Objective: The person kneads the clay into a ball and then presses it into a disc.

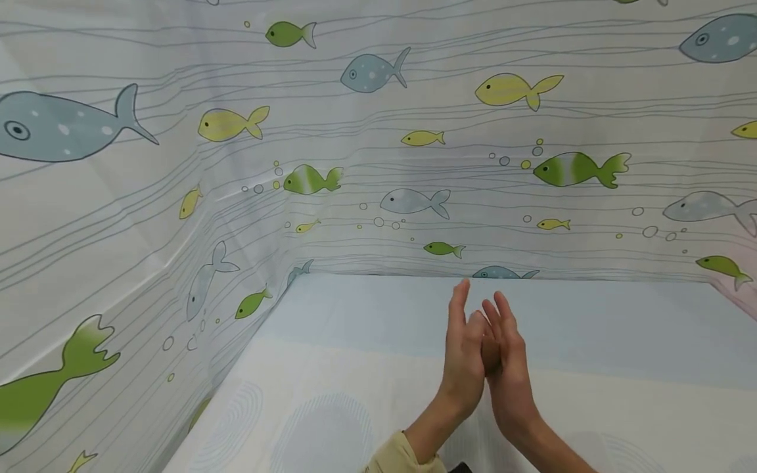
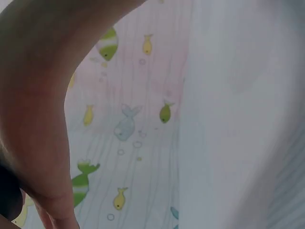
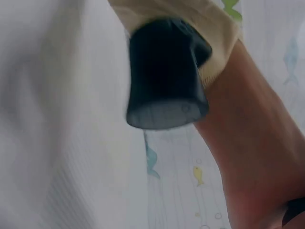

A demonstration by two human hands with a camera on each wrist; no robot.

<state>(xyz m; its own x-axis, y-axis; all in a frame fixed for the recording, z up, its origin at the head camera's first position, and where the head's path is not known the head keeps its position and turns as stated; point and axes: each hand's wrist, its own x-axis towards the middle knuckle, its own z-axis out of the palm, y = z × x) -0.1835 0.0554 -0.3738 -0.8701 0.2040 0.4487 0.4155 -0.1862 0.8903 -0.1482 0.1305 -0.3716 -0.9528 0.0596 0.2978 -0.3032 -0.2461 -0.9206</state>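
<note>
1. Small brown rounded piece, material not determinable: located between the two hands, above the bed-like surface covered in pale blue and white cloth.
2. Left hand: palm turned inward against the piece, one finger straight and upright, another apparently bent. Right hand: palm facing the left, at least two fingers extended upward. The piece seems pressed between the palms rather than gripped by either hand; the exact contact is partly hidden.
3. Technique, as judged: even, light pressure from both palms would suit this hold. The heels of the hands should stay together beneath the piece, forming a floor against a drop; uneven force could let it slip out at the gap.
4. Both wrist views show mainly forearm and background, so the grip is best read from the head view.
5. Count: hands, two; brown piece, one visible; beige fabric cuff, one, on the left arm; dark cylindrical device, one, beside that cuff in the right wrist view.
6. White sheet printed with fish and wavy lines: one continuous backdrop, apparently; its fish, many cut by the frame, are not counted.
</note>
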